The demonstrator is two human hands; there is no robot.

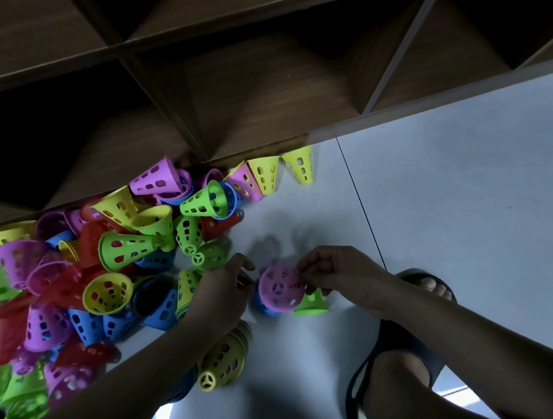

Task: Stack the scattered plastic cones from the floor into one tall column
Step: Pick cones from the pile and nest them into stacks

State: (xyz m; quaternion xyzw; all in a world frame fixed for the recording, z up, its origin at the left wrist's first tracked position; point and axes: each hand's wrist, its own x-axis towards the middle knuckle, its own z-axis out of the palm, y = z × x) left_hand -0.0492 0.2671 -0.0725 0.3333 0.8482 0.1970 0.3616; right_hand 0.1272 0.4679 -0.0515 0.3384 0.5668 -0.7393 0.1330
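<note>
Sandalled foot (393, 381) beside right hand (340, 275) pinching purple cone (279, 289) by rim.

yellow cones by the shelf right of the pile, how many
2: one yellow cone next to the pile, another just right of it, both by the shelf. More lie in the pile, some maybe hidden.

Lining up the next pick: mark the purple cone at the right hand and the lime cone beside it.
purple cone (280, 287), head view, on its perforated narrow end.
lime cone (313, 305), head view, on its flared side wall.
</note>
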